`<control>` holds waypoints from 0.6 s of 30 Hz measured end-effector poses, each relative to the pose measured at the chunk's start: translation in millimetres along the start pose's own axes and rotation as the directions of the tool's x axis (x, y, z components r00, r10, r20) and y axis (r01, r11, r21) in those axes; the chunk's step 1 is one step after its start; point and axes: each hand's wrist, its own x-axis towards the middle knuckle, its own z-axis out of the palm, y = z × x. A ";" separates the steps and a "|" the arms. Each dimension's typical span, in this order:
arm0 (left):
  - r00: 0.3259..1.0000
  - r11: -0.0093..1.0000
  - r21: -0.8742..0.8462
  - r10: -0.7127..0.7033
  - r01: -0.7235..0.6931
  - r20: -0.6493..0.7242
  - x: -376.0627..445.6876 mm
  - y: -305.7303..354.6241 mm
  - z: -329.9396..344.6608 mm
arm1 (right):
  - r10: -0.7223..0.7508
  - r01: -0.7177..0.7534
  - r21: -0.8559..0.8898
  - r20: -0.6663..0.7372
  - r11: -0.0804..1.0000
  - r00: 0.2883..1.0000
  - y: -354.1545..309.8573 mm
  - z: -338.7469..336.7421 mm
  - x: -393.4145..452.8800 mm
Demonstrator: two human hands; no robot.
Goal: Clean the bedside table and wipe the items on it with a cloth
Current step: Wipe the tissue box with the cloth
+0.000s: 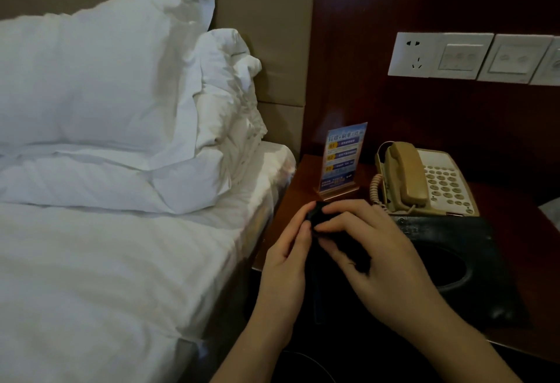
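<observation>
Both hands hold a small black thing [318,216] over the front left corner of the table [291,207]. The left hand [288,258] pinches it and the right hand [363,243] curls around it. The phone [424,179] sits at the back edge, a card [342,158] left of it

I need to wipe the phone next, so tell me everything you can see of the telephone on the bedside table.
The telephone is a corded desk set that looks like plastic: a cream base with a grid of pale round keys and a darker beige handset resting in its cradle on the left side. A coiled beige cord loops down from the handset at the left. It sits flat toward the back of the bedside table, to the right of the upright sign card. Its front edge meets a black tissue box cover. Neither hand touches it.
</observation>
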 end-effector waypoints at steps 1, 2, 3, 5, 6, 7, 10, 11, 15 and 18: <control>1.000 1.000 -0.010 -0.025 0.025 0.001 0.9 -0.3 -2.3 | -0.027 0.025 0.033 0.074 0.999 0.997 3.4 -5.6 0.2; 0.999 0.998 -0.028 -0.049 0.049 0.003 2.0 -0.5 -4.2 | -0.040 0.031 0.071 0.132 0.997 0.990 6.7 -11.6 0.0; 0.998 0.997 -0.044 -0.069 0.069 0.007 2.9 -0.2 -5.1 | -0.041 0.025 0.098 0.166 0.995 0.985 9.6 -16.3 -0.5; 0.996 0.995 -0.054 -0.085 0.086 0.021 3.8 1.2 -4.9 | -0.030 0.016 0.090 0.153 0.996 0.988 11.6 -17.2 0.9; 0.996 0.995 -0.051 -0.087 0.088 0.025 4.2 1.5 -3.9 | -0.028 0.021 0.060 0.120 0.998 0.992 10.8 -14.5 2.9; 0.996 0.995 -0.048 -0.087 0.088 0.021 4.5 1.0 -3.4 | -0.033 0.030 0.033 0.090 0.999 0.995 9.1 -11.0 5.3; 0.996 0.995 -0.040 -0.092 0.091 -0.009 5.7 -3.4 -6.0 | -0.080 0.074 0.047 0.129 0.996 0.988 6.4 -10.1 8.7; 0.995 0.994 -0.045 -0.095 0.095 -0.010 5.1 -4.6 -6.6 | -0.090 0.077 0.078 0.174 0.994 0.981 6.9 -13.6 7.2; 0.996 0.995 -0.049 -0.087 0.087 0.002 2.8 -2.6 -4.8 | -0.069 0.053 0.099 0.162 0.994 0.984 8.8 -15.7 1.2; 0.997 0.996 -0.047 -0.074 0.074 -0.008 4.9 -3.6 -2.8 | -0.015 0.014 0.033 0.028 0.999 1.000 7.4 -3.8 1.4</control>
